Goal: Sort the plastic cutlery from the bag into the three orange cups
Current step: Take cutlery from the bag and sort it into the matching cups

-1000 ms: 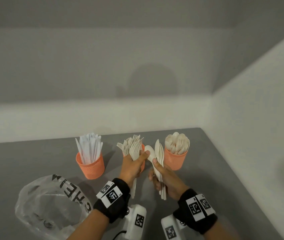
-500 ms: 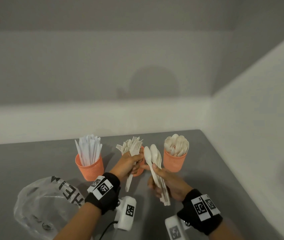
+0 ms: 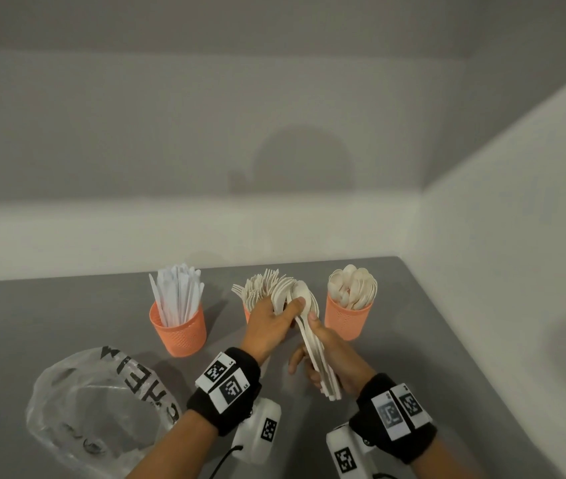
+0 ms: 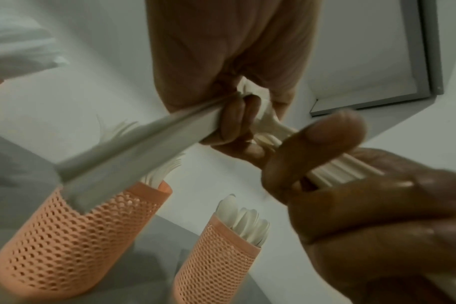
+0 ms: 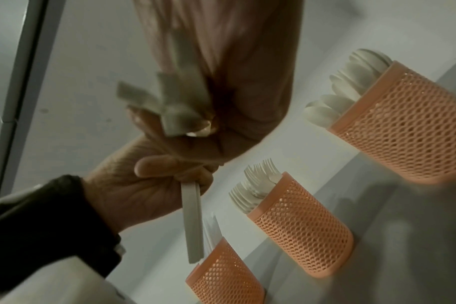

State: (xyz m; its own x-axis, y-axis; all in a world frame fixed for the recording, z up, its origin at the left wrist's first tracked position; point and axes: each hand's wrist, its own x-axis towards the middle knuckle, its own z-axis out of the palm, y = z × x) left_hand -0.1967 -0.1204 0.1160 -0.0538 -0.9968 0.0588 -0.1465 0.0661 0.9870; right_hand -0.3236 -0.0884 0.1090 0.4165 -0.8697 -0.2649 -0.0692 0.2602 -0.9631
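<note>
Above the grey surface [image 3: 67, 305], the right hand [image 3: 335, 354] gripped a bundle of spoons [image 3: 316, 354]; left hand [image 3: 269, 324] fingers pinched a fork [image 5: 193, 222] beside three orange cups [image 3: 181, 331].

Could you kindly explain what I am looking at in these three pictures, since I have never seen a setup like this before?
No machine here: a person sorts plastic cutlery, with cameras on the head and both wrists. The head view looks down on a grey table with three orange cups: knives, forks, spoons. A clear plastic bag lies nearby. The right hand grips a bundle of spoons; the left hand holds a fork and pinches the bundle's top. The wrist views show these hands up close from below.
</note>
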